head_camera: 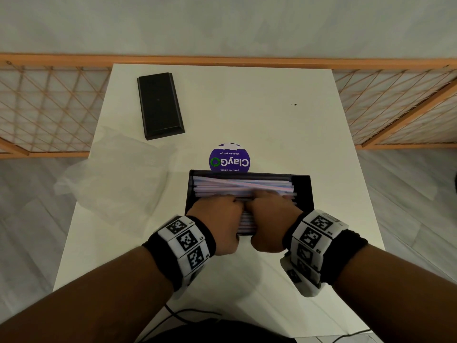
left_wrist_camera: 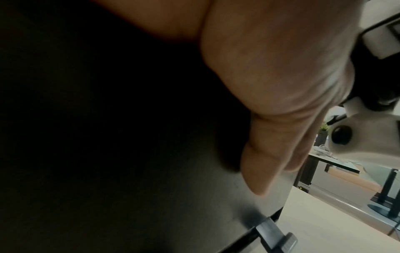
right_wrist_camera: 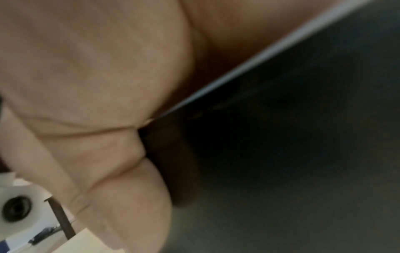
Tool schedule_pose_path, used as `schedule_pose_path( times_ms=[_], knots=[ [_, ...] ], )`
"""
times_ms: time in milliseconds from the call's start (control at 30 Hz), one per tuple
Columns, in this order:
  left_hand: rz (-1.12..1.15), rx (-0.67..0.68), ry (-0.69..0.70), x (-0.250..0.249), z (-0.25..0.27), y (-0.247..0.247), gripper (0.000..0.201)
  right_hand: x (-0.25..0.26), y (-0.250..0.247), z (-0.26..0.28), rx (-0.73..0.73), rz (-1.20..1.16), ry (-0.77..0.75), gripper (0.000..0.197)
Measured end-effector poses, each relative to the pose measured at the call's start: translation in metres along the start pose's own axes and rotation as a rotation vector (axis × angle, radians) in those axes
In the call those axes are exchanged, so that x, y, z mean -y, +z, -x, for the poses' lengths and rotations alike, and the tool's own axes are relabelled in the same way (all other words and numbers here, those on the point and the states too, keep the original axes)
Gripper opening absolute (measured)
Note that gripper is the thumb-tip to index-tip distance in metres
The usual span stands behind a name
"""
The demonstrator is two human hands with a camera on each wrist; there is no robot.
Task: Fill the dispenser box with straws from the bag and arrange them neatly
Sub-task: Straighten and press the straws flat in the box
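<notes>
The black dispenser box [head_camera: 303, 191] stands open on the white table, filled with pale pink and blue straws [head_camera: 237, 183] that lie lengthwise, a few of them crossed on top. My left hand [head_camera: 228, 206] and right hand [head_camera: 265, 205] sit side by side at the box's near wall, fingers bent down among the straws, where their tips are hidden. In the left wrist view the left thumb [left_wrist_camera: 270, 154] lies on the box's dark outer wall [left_wrist_camera: 151, 188]. The right wrist view shows the right thumb [right_wrist_camera: 129, 196] against the same wall [right_wrist_camera: 281, 154].
The clear plastic bag [head_camera: 116, 174] lies crumpled left of the box. The black lid [head_camera: 159, 105] rests at the far left of the table [head_camera: 272, 107]. A purple round sticker [head_camera: 229, 159] sits just behind the box. A wooden lattice rail [head_camera: 49, 105] runs behind the table.
</notes>
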State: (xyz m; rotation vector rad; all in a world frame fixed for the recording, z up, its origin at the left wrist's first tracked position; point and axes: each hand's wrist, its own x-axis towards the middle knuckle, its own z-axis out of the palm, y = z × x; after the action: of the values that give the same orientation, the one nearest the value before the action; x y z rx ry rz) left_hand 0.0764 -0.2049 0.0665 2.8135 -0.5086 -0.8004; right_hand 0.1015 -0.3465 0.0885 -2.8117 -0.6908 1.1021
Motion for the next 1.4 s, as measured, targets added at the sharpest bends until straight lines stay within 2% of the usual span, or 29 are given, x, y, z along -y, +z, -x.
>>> schedule_pose_path(
  times_ms=[167, 300, 400, 533, 700, 867, 1067, 1233, 1400],
  knots=[
    [-0.009, -0.025, -0.052, 0.004, 0.003, 0.001, 0.039, -0.008, 0.002, 0.005, -0.039, 0.015, 0.064, 0.037],
    [-0.048, -0.019, -0.090, 0.003, 0.003, 0.001, 0.044, -0.010, 0.002, 0.006, -0.031, 0.026, 0.097, 0.037],
    [-0.059, -0.029, -0.076, 0.000, 0.003, 0.000, 0.044, -0.007, 0.003, 0.004, -0.027, 0.048, 0.082, 0.046],
    [-0.041, -0.066, 0.005, -0.004, 0.004, 0.001, 0.047, 0.001, 0.002, 0.002, -0.016, -0.004, -0.001, 0.033],
    [0.004, -0.081, -0.081, 0.003, 0.008, 0.004, 0.040, -0.006, 0.003, 0.004, -0.021, 0.022, 0.070, 0.035],
    [-0.027, -0.102, -0.093, 0.000, 0.008, 0.008, 0.041, -0.001, 0.006, 0.005, -0.036, 0.059, 0.067, 0.028],
    [-0.016, -0.090, -0.085, 0.002, 0.007, 0.007, 0.042, -0.002, 0.007, 0.005, -0.031, 0.027, 0.074, 0.031],
    [0.049, -0.053, 0.016, 0.002, 0.003, 0.005, 0.052, 0.001, 0.006, 0.001, 0.010, -0.051, 0.029, 0.033],
    [-0.006, -0.071, -0.080, 0.002, 0.007, 0.003, 0.040, -0.007, 0.005, 0.004, -0.007, 0.020, 0.073, 0.036]
  ],
)
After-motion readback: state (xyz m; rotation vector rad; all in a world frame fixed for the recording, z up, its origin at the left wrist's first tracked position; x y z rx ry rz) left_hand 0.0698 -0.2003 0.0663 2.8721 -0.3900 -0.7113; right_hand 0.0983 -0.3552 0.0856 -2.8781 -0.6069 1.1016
